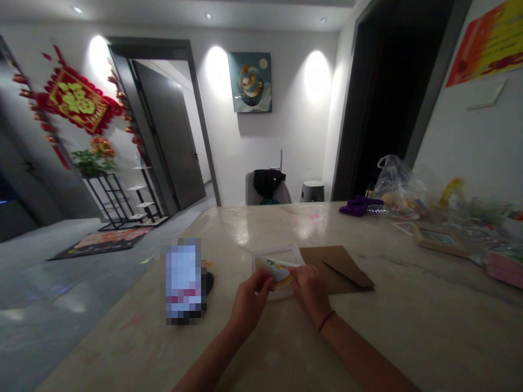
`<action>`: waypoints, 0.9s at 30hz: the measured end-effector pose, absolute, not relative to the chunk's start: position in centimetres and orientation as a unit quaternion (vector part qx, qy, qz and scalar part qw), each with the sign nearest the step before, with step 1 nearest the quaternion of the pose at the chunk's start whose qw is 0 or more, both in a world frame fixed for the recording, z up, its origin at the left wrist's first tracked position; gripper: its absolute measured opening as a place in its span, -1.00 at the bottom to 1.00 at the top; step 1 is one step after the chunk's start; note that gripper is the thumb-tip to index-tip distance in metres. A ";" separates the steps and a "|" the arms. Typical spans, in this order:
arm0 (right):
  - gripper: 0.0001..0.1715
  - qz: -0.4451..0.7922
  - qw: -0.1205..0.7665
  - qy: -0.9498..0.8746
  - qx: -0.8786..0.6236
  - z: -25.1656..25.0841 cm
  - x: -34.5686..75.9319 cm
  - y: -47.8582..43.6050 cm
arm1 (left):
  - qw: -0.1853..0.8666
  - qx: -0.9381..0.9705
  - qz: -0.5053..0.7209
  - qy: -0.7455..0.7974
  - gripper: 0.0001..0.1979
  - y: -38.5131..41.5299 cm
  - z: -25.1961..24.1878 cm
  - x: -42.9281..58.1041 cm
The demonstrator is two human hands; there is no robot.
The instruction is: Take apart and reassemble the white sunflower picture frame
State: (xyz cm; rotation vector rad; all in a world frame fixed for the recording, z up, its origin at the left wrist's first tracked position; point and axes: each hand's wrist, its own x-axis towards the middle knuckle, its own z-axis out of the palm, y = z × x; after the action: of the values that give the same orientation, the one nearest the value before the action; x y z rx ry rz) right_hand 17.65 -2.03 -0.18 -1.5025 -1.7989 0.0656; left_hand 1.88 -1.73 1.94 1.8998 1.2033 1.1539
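At the middle of the table, my left hand [250, 299] is closed, its thumb and fingertips pinching the near left edge of a thin, pale printed sheet [280, 272] with yellow and green on it. My right hand [311, 291] grips the same sheet at its right side, fingers pressed together. The sheet is partly raised and curved, and my fingers cover some of it. Beneath it lies a shallow white frame [300, 251], flat on the table. A brown cardboard backing [327, 256] with a slanted flap rests to the right, touching or very near the frame.
A phone [183, 277], blurred out, stands propped on the marble table [229, 354] at the left. Toward the right lie a wooden picture frame [457, 247], a purple cloth [355, 206], a clear plastic bag [398, 182] and a pink box [504, 268]. A chair [251, 190] stands beyond the far edge.
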 end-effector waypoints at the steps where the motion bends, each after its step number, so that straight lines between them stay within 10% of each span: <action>1: -0.59 0.053 0.406 -0.697 -0.589 -0.2 17.8 -2.0 | 0.293 0.726 0.429 0.450 -0.81 -1.7 1.9 1.9; 14: -0.51 0.392 0.631 -0.438 -0.506 -1.1 18.6 -0.3 | 0.275 0.672 0.409 0.553 -0.69 0.2 1.0 0.6; 27: -0.66 0.332 0.674 -0.412 -0.516 -0.5 20.0 -0.1 | 0.108 0.696 0.367 0.608 -0.73 0.7 1.2 -0.8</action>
State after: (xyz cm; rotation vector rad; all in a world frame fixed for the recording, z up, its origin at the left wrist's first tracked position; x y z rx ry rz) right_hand 19.96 -0.10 -0.48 -1.1622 -0.9262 0.7463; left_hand -0.77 0.65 1.22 2.0472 1.7893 1.0808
